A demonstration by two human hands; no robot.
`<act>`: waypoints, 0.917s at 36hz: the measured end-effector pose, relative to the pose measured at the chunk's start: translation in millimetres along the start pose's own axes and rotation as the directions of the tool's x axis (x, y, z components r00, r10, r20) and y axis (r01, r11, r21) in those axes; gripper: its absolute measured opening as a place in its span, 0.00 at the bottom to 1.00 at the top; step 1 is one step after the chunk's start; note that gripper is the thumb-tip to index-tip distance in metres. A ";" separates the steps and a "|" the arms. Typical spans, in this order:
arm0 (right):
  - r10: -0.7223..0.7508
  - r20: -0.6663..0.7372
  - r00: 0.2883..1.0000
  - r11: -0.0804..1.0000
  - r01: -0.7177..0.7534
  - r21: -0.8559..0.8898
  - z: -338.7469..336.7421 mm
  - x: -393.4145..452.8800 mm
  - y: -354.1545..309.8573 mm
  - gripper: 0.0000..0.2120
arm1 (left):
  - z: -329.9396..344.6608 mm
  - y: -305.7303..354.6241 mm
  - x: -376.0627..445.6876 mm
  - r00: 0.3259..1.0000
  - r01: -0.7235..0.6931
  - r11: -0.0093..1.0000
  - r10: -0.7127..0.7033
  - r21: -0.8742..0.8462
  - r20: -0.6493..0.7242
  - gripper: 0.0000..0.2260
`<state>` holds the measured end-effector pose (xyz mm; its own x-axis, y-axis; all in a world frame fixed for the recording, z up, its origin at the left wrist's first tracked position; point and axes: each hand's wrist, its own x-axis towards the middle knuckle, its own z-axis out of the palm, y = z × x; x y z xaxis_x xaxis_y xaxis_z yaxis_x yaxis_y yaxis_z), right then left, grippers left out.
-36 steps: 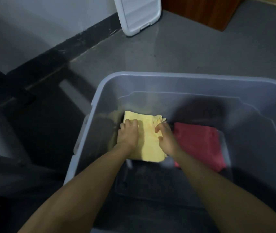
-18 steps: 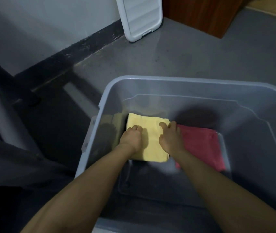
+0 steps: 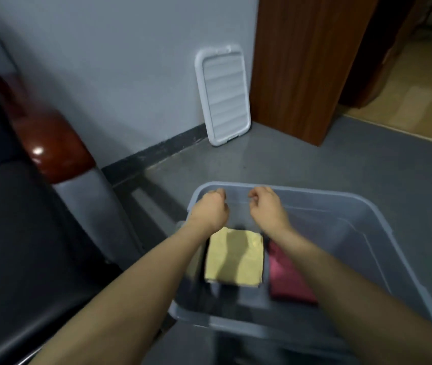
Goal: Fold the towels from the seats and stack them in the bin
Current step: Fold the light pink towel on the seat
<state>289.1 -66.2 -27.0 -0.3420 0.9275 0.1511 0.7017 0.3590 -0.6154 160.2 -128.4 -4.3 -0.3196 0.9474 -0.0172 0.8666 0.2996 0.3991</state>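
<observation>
- Left hand (image 3: 209, 210) and right hand (image 3: 267, 208) hovering apart, loosely curled, holding nothing.
- Yellow towel (image 3: 234, 259) lying folded in the bin (image 3: 383, 206) — red towel (image 3: 287, 277) just right.
- Next towel: square the edges first.

A grey floor (image 3: 301, 164) meets a pale wall (image 3: 104, 61); a brown wooden door (image 3: 301, 69) stands right, a dark seat (image 3: 12, 233) left.

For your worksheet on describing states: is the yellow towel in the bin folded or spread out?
Folded. The yellow towel lies as a compact square on the floor of the bin, layered edges showing along its near side.
</observation>
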 end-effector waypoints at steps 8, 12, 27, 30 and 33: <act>-0.133 -0.085 0.987 0.990 0.136 0.031 -73.3 -22.8 -94.4 0.10 | -117.9 16.6 -48.1 0.963 -0.104 0.994 0.093 -0.033 -0.252 0.12; -0.223 -0.135 0.965 0.972 0.231 0.048 -99.1 -37.9 -150.7 0.10 | -181.0 14.0 -75.7 0.920 -0.146 0.989 0.126 -0.026 -0.370 0.12; -0.579 0.001 0.815 0.804 0.571 0.166 -30.9 -112.7 -390.2 0.09 | -334.0 -152.5 -250.7 0.741 0.200 0.975 -0.216 -0.098 -0.636 0.10; -0.639 0.017 0.769 0.752 0.619 0.229 -1.2 -132.4 -437.2 0.08 | -349.2 -197.8 -288.5 0.694 0.317 0.943 -0.306 -0.104 -0.652 0.11; -0.704 0.108 0.701 0.696 0.653 0.300 40.8 -166.1 -497.2 0.09 | -366.8 -250.0 -340.7 0.623 0.449 0.882 -0.424 -0.144 -0.657 0.11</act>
<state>-28.4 -403.1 222.3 -0.8019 0.3864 0.4557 0.0777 0.8237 -0.5616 -88.1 -567.4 238.1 -0.8187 0.3893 0.4221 0.5656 0.6736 0.4757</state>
